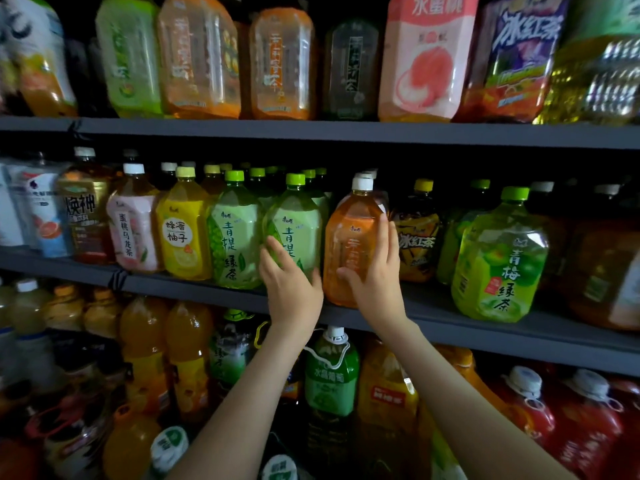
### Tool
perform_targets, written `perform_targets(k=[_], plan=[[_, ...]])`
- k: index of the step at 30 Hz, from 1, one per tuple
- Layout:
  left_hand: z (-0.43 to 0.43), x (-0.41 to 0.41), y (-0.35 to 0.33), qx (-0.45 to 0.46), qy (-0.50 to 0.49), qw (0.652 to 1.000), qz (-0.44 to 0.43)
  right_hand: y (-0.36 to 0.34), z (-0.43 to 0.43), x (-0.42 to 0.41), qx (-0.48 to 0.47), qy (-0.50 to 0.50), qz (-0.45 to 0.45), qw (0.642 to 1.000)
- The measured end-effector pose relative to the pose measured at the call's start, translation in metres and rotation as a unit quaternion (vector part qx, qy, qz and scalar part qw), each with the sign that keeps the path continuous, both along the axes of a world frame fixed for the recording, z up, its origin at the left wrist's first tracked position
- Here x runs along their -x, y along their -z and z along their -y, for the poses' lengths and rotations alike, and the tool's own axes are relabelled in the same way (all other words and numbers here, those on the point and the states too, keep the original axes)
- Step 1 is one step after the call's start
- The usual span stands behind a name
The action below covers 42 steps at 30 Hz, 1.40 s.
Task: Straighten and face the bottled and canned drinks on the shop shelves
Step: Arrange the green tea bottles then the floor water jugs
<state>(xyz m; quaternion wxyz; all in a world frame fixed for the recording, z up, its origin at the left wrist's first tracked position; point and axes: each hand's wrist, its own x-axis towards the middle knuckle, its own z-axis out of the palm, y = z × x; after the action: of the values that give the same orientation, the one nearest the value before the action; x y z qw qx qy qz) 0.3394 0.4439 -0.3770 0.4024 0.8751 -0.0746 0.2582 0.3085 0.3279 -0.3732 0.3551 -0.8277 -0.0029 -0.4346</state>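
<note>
Middle shelf [450, 318] | amber bottle [349, 233] upright | right hand [379, 275] grips it | left hand [292, 292] flat on green bottle [298, 220]

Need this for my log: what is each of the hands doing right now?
Left hand: open, straight fingers pressing on the green tea bottle.
Right hand: closed, holding the amber tea bottle.
</note>
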Motion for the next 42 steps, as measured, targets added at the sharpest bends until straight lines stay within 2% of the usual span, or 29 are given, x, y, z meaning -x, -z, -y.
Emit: perform_targets(k=[8, 11, 14, 23, 30, 33, 36, 39, 41, 42], plan=[[-0.005, 0.043, 0.027, -0.038, 0.054, 0.998, -0.014, 0.036, -0.004, 0.038, 0.051, -0.008, -0.07, 0.996], [-0.021, 0.061, 0.052, -0.066, 0.083, 0.994, -0.019, 0.061, -0.017, 0.057, 0.072, -0.005, -0.092, 0.993], [-0.044, 0.082, 0.088, -0.092, 0.123, 0.988, -0.03, 0.095, -0.036, 0.08, 0.066, -0.044, -0.125, 0.989], [-0.108, 0.132, 0.194, -0.187, 0.203, 0.957, -0.085, 0.194, -0.085, 0.141, 0.099, -0.169, -0.307, 0.931], [-0.121, 0.179, 0.268, -0.218, 0.351, 0.906, -0.091, 0.253, -0.082, 0.2, 0.113, -0.213, -0.433, 0.869], [-0.122, 0.194, 0.299, -0.221, 0.406, 0.874, -0.151, 0.273, -0.078, 0.213, 0.129, -0.216, -0.492, 0.833], [-0.128, 0.206, 0.33, -0.238, 0.465, 0.825, -0.217, 0.29, -0.082, 0.221, 0.177, -0.239, -0.566, 0.769], [-0.138, 0.209, 0.341, -0.283, 0.5, 0.764, -0.293, 0.305, -0.086, 0.226, 0.22, -0.284, -0.642, 0.677], [-0.142, 0.209, 0.345, -0.325, 0.505, 0.726, -0.334, 0.315, -0.088, 0.229, 0.231, -0.305, -0.666, 0.64], [-0.143, 0.209, 0.346, -0.336, 0.503, 0.717, -0.345, 0.319, -0.09, 0.232, 0.225, -0.304, -0.674, 0.634]])
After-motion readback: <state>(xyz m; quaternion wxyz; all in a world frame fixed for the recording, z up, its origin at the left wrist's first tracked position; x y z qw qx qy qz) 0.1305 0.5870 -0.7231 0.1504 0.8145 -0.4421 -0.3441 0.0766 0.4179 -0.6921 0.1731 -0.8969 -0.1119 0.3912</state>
